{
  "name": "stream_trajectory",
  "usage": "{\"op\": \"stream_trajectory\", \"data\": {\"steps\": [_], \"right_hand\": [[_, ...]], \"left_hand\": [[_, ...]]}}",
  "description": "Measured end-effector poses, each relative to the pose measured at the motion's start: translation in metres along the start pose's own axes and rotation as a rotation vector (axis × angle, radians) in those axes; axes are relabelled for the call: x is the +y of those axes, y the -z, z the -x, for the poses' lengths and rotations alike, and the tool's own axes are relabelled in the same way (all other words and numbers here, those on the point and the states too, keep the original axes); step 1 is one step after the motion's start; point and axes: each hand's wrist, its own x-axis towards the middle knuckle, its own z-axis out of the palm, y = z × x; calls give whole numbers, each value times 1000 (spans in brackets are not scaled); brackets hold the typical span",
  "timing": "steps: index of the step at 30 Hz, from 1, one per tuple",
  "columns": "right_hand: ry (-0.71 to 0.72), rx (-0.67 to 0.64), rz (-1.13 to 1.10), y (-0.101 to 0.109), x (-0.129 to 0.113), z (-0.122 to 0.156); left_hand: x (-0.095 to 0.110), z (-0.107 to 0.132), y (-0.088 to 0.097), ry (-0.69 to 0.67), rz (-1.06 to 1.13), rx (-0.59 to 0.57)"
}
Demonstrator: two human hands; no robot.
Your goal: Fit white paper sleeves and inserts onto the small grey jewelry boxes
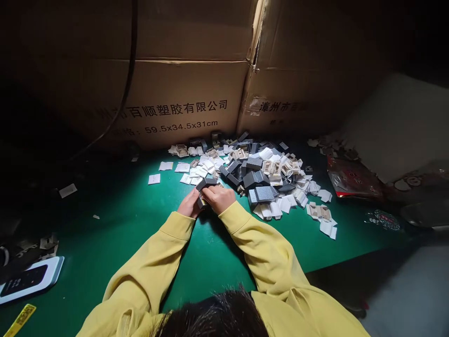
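A small dark grey box with its lid raised is between my two hands at the middle of the green table. My left hand is closed around its left side. Fingers of my right hand bend over the box's open front, and what they touch inside is hidden. Just beyond and to the right lies a heap of similar dark boxes, mixed with folded white papers and beige inserts. A few white slips lie apart on the left.
Large cardboard cartons stand along the back, with a dark cable hanging before them. A red plastic packet lies at right. A white device and a yellow strip lie at front left of the green table.
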Motion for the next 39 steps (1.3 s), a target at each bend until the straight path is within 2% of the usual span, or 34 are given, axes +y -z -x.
{"op": "stream_trajectory", "data": {"steps": [3, 6, 10, 13, 16, 19, 22, 25, 28, 33, 39], "right_hand": [[6, -11, -16, 4, -3, -2], [2, -10, -46, 4, -4, -2], [-17, -2, -58, 2, -3, -2], [-8, 22, -73, -2, -2, -2], [42, 99, -134, -8, 1, 1], [69, 255, -235, -16, 6, 5], [-28, 332, -287, -22, 14, 7], [-176, 255, -283, -28, 22, 8], [-233, 146, -242, -32, 23, 8], [-167, 88, -190, -39, 14, -2], [-60, -24, -113, -47, 4, -27]], "left_hand": [[-5, -1, 1, -95, 1, -42], [-7, -3, 1, -175, -21, -20], [-6, -3, -2, -183, -47, 49], [-3, -4, -2, -163, -49, 52], [1, -8, 3, -166, -32, 47], [11, -13, 15, -192, 36, 91], [26, -15, 28, -182, 133, 123], [39, -15, 34, -161, 280, 161], [45, -13, 33, -160, 413, 209], [48, -11, 29, -164, 476, 240], [47, -10, 27, -142, 382, 199]]}}
